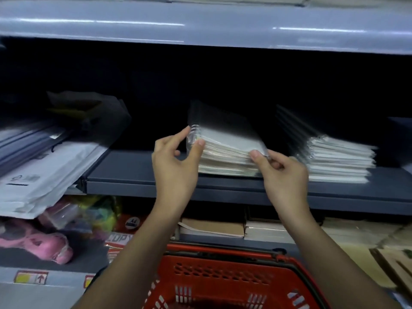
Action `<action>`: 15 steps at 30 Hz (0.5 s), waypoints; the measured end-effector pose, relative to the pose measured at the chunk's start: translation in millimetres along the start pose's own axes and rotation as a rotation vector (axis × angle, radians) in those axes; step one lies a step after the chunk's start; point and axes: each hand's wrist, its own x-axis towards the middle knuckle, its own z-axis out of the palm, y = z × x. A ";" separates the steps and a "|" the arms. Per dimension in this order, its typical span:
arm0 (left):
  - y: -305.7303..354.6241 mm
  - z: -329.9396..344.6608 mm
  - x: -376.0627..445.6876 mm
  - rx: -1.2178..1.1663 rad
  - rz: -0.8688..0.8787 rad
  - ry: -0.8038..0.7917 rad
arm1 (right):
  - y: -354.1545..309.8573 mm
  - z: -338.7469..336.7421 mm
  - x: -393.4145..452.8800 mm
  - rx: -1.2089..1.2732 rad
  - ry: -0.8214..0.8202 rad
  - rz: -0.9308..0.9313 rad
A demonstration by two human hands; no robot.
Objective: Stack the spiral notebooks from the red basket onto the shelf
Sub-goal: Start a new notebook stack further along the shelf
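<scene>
Two hands on the top spiral notebook [231, 136] of the middle stack [227, 159] on the shelf [142, 175]: left hand [176, 161] pinches its spiral corner, right hand [283, 172] pinches the near corner. Covers are blurry, the stack's back fades into dark. Red basket [223, 279] is cut off below.

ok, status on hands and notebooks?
Left hand and right hand both pinch top notebook on middle stack. Shelf ahead unobstructed. Red basket below.

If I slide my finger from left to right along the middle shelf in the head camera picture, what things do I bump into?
White paper bags → left hand → notebook stack being held → right hand → second notebook stack.
</scene>
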 end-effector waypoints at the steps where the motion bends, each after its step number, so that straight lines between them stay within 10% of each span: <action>1: -1.1 0.4 3.7 0.005 -0.007 -0.021 | 3.5 0.2 4.2 -0.038 0.011 -0.005; 8: -18.6 -5.1 6.0 -0.075 -0.024 -0.346 | 27.2 -2.3 13.8 0.022 -0.449 0.023; 15: -35.0 11.7 11.1 0.042 0.084 -0.214 | 36.9 11.4 17.8 0.019 -0.178 -0.094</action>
